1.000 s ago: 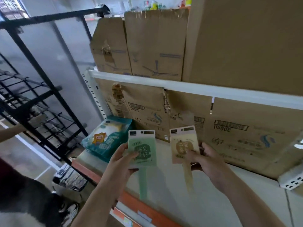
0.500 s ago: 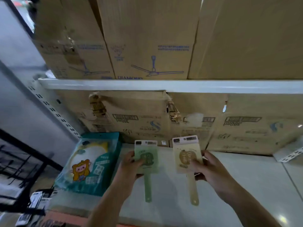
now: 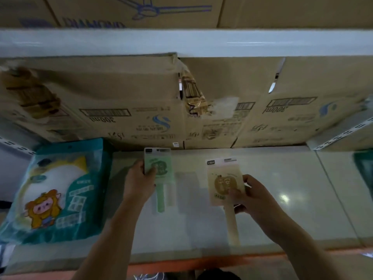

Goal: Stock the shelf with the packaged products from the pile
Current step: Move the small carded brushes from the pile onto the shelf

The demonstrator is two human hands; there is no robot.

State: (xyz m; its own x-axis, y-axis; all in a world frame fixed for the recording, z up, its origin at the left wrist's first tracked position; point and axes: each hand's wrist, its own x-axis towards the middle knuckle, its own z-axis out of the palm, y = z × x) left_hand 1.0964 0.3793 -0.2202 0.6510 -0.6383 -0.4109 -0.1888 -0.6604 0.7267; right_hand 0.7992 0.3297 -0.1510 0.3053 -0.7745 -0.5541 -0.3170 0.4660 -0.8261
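1. The left hand (image 3: 139, 184) grips the green paddle-shaped pack (image 3: 159, 168) by its left edge, thumb curled over the printed front and fingers behind the card
2. The right hand (image 3: 256, 197) pinches the beige paddle-shaped pack (image 3: 224, 178) at its lower right corner, thumb on the front and the other fingers curled behind
3. Both packs are held over the pale shelf board (image 3: 282, 168), headers toward the back and long handles pointing to the front; whether either one touches the board cannot be told
4. Half a second ago the two packs were almost side by side with a narrow gap; now they are well apart, the green one further back with its top edge near the foot of the cardboard boxes (image 3: 121, 98), the beige one nearer the front and leaning slightly to the right
5. A teal bag with a cartoon animal (image 3: 60, 188) lies flat on the board just left of the left hand, where it lay before
6. The boxes fill the back of the bay under the white upper shelf (image 3: 181, 42), and more cartons (image 3: 141, 11) stand on top of it
7. The view has closed in on the bay: the orange front lip (image 3: 201, 261) now runs along the bottom, and the black wire rack seen a second ago is out of sight
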